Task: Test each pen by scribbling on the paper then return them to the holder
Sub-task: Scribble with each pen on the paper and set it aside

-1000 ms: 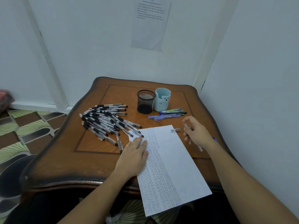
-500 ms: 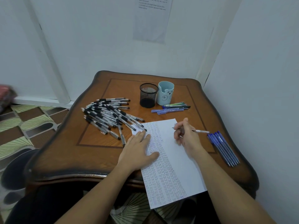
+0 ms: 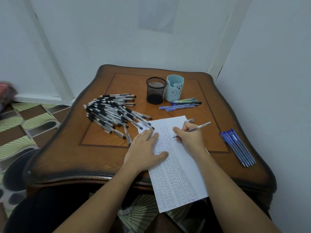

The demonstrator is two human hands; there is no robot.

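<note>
The right hand (image 3: 190,137) pinches a pen (image 3: 202,126), tip on the paper (image 3: 183,165). The left hand (image 3: 144,148) lies flat, pinning the sheet. The paper overhangs the tabletop (image 3: 101,157) at six o'clock, so if that palm lifts, it could slide off.

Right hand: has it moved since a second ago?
Yes. The right hand has come leftward from beside the pen cap onto the paper, with its pen tip at the sheet.

Right hand (image 3: 191,135) scribbles (pen (image 3: 195,129) gripped).
</note>
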